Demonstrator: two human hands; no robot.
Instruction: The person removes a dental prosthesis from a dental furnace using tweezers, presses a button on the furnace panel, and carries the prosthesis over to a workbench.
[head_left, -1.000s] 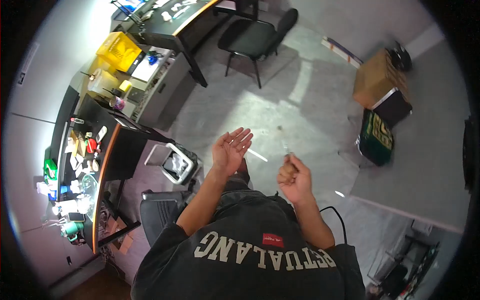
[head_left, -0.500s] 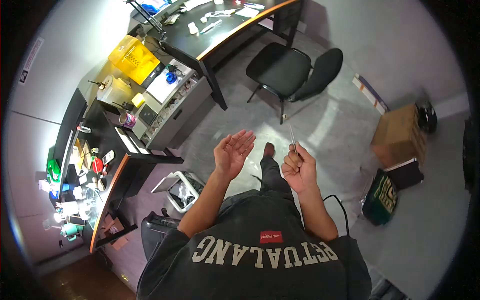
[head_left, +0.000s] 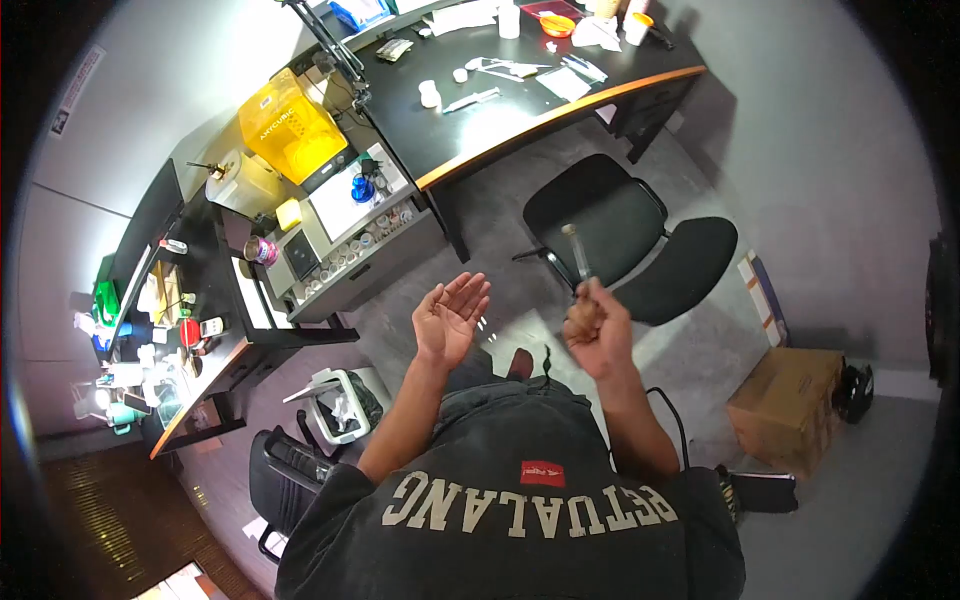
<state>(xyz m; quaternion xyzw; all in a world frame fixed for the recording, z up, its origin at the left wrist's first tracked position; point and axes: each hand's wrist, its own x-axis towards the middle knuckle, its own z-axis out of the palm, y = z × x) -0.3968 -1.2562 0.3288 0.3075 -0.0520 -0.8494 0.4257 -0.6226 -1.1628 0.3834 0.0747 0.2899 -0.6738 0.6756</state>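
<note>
My left hand (head_left: 450, 322) is raised in front of my body, palm up, with its fingers stretched out and nothing in it. Level with it on the right, my right hand (head_left: 598, 332) is closed around the lower end of a slim, shiny tool that looks like tweezers (head_left: 580, 262). The tool points up and away from me. At its far tip sits a small tan piece (head_left: 569, 230), too small and blurred to name. The two hands are apart, over the floor. Behind the tool, in the line of sight, is a black chair (head_left: 588, 205).
A black desk (head_left: 420, 135) at the back bears a syringe (head_left: 472, 100), small white bottles and papers. Left stand a yellow-covered Anycubic machine (head_left: 295, 125), an open drawer (head_left: 375, 245) of small jars and a cluttered desk. A waste bin (head_left: 325, 400) and cardboard box (head_left: 785, 405) stand on the floor.
My view has shifted, bringing the back desk and chair nearer and lower in view. My right hand still grips the tweezers, now slightly blurred. My left hand remains open.
</note>
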